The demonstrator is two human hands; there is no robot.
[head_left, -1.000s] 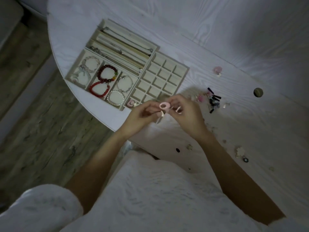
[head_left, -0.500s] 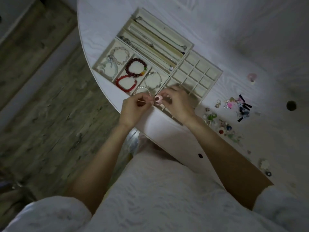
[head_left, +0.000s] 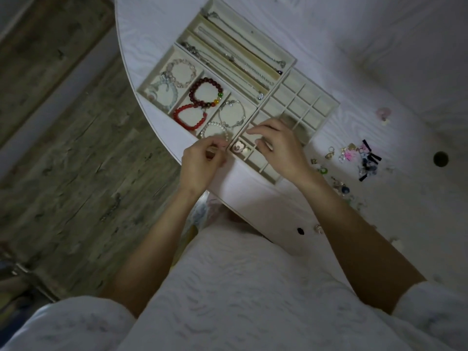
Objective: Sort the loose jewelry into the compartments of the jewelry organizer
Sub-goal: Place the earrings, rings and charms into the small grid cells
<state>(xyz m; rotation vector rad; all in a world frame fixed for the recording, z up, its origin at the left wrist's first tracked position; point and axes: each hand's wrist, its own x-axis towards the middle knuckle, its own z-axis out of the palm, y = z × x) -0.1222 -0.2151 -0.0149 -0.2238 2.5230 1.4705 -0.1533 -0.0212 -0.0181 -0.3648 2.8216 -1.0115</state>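
Note:
The beige jewelry organizer (head_left: 326, 98) sits at the table's left edge, made of three trays. Bracelets (head_left: 205, 95) fill the left tray and chains (head_left: 238, 59) lie in the long slots behind. A pink heart piece (head_left: 238, 147) rests in the nearest left cell of the small-grid tray. My left hand (head_left: 201, 162) hovers just left of that cell, fingertips drawn toward the thumb; whether it pinches anything is unclear. My right hand (head_left: 277, 145) rests over the grid tray with fingers relaxed, covering several cells. Loose jewelry (head_left: 354, 158) lies scattered on the table to the right.
The round white table (head_left: 379, 46) has a dark hole (head_left: 440, 159) at the right. A lone pink piece (head_left: 383, 113) lies beyond the pile. More small pieces (head_left: 339, 186) trail toward me beside my right forearm. Wooden floor lies to the left.
Both hands carried the pink heart piece from the table's middle to the organizer. It now lies in the near left grid cell, and the hands have drawn apart.

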